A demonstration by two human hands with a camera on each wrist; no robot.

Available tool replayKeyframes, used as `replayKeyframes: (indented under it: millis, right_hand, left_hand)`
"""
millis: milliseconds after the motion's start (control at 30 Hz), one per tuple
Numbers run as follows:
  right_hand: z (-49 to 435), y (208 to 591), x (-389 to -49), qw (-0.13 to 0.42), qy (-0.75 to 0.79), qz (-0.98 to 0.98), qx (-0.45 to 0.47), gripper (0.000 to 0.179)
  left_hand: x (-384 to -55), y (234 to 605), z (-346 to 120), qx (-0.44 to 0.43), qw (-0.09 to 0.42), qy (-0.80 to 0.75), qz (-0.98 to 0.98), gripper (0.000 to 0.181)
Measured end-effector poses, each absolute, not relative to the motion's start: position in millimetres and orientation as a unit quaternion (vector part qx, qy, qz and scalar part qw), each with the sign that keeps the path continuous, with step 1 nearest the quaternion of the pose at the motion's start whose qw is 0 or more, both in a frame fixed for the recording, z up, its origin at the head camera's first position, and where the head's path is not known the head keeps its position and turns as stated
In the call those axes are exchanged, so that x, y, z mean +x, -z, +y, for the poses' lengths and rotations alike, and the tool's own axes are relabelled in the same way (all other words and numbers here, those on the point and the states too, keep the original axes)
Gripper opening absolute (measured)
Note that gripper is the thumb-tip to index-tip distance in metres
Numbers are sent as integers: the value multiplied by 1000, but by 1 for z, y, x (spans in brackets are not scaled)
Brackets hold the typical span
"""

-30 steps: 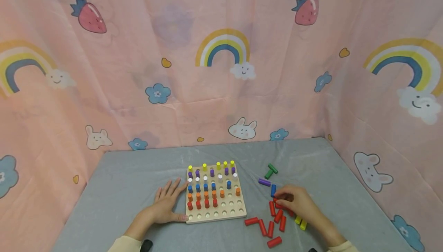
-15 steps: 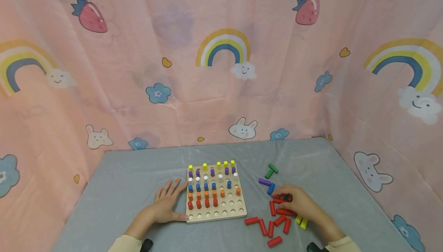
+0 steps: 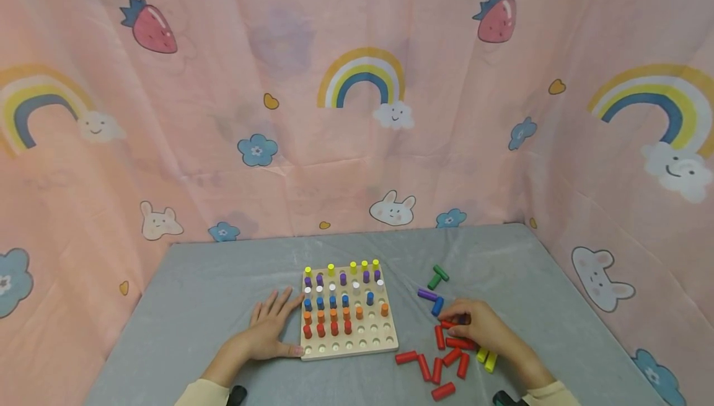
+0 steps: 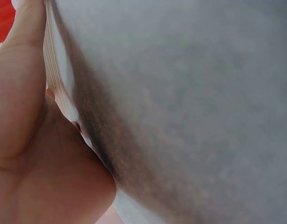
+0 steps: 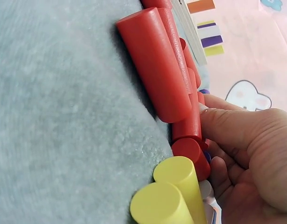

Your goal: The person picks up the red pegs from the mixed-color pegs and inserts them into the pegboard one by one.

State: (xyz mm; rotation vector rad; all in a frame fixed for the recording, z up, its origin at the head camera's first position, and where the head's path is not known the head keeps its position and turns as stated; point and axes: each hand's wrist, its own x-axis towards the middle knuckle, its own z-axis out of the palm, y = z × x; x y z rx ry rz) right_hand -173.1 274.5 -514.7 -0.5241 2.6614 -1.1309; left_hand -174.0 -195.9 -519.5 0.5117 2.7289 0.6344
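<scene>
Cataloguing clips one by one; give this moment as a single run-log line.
left hand: touching pegboard edge | right hand: at loose red pegs, grip unclear | pegboard: partly filled | yellow pegs: beside right hand

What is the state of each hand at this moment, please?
Left hand: open, fingers spread, touching the pegboard.
Right hand: fingers bent at the red pegs; whether it grips any peg cannot be told.

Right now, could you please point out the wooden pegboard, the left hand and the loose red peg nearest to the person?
Wooden pegboard [image 3: 369, 336]: head view, bare wood between holes.
Left hand [image 3: 264, 333]: head view, its back.
Red peg [image 3: 443, 391]: head view, middle of its side.
</scene>
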Motion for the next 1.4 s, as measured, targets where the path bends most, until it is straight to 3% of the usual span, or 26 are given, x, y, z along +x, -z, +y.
replayKeyframes:
  millis: [633,1400]
  right_hand:
    - [257,499,-174,99,371,909,-159,20]
    - [208,499,-174,79,387,894,-210,21]
  left_hand:
    - [-181,543,-201,178,123,-229,949,119]
    - [-181,540,-201,181,124,-233,947,118]
